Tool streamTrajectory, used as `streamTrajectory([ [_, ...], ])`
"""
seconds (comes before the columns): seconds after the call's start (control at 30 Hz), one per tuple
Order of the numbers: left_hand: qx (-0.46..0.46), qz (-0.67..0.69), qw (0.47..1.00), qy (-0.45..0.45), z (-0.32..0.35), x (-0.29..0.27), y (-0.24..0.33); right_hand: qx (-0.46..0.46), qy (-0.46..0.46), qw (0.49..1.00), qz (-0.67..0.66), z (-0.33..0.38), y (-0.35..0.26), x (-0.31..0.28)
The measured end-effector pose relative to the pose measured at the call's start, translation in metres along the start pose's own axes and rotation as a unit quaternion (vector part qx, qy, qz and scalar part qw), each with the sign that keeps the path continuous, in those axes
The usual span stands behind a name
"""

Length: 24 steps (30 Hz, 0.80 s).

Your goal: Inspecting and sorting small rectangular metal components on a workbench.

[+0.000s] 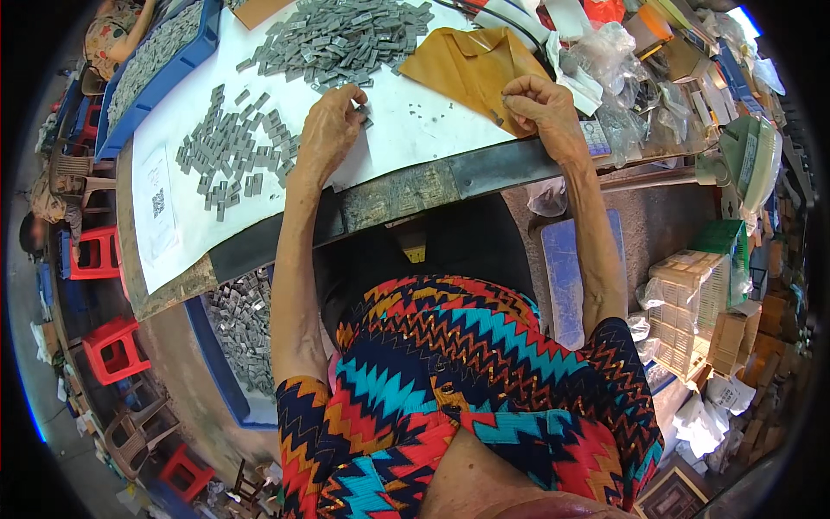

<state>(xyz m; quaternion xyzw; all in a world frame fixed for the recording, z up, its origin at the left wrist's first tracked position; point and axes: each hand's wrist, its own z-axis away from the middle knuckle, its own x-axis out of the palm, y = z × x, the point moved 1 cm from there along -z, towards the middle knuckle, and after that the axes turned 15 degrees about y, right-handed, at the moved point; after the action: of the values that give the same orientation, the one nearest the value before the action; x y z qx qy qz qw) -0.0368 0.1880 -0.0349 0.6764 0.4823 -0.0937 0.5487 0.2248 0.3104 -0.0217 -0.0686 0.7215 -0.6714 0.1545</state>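
My left hand point(334, 128) is over the white-covered table, its fingers closed around a small grey rectangular piece point(367, 122) that shows beside the fingertips. To the right, my right hand point(550, 111) is raised near the table's front edge, thumb and index finger pinched together. Whatever is in that pinch is too small to name. A big heap of like grey pieces point(337, 39) lies beyond my left hand. More grey pieces point(229, 147) are spread out in loose rows left of it. Tiny dark bits point(430, 112) dot the white sheet between my hands.
A brown, leather-like sheet point(458, 69) lies under and beyond my right hand. Blue trays of grey pieces stand at the far left point(177, 65) and below the table point(212, 355). A green fan point(745, 164) and clear plastic bags point(614, 60) are at right.
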Motion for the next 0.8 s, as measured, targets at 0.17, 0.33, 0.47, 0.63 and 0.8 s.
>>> streamTrajectory([
  [0.17,0.049,0.024,0.996,0.066,0.010,0.001,0.004,0.024,-0.001,0.996,-0.081,0.002,0.003,0.005],
  [0.33,-0.044,0.177,0.979,0.094,0.021,0.003,0.014,0.072,-0.005,0.992,-0.105,0.012,-0.002,0.017],
  [0.47,-0.135,0.273,0.950,0.064,0.032,-0.003,0.030,0.071,-0.046,0.987,-0.136,0.024,-0.016,0.037],
  [0.63,-0.231,0.405,0.884,0.012,0.040,0.002,0.039,0.063,-0.105,0.983,-0.140,0.032,-0.017,0.058],
  [0.8,-0.244,0.435,0.867,-0.013,0.046,0.002,0.049,0.049,-0.127,0.982,-0.130,0.037,-0.015,0.074],
])
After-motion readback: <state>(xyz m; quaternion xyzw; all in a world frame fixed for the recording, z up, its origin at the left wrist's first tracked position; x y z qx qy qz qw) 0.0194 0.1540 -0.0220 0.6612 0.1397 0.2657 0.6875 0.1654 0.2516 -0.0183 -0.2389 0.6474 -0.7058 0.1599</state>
